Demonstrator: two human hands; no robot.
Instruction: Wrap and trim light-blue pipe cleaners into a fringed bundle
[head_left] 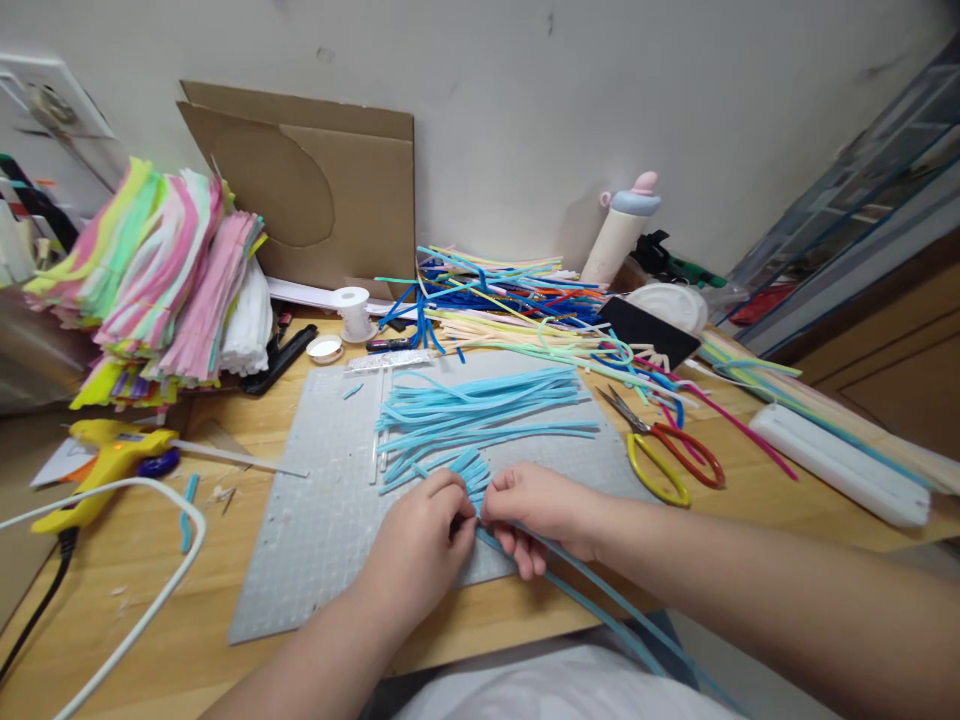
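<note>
Over the near part of a grey cutting mat (315,540), my left hand (431,525) and my right hand (532,510) meet with fingers pinched on light blue pipe cleaners (472,467). Short ends of these fan out beyond my fingertips, looking bent or woven together. Two long tails (600,600) run from under my right hand toward my lap at the lower right. The exact spot where the fingers grip is partly hidden. Just past my hands lies a loose pile of light blue pipe cleaners (487,400) on the mat.
Scissors (660,455) lie partly open at right. A yellow glue gun (105,470) and white cable (172,590) are at left, near bundled pipe cleaners (161,270). Mixed pipe cleaners (510,290), a bottle (619,235) and cardboard (360,200) stand at the back.
</note>
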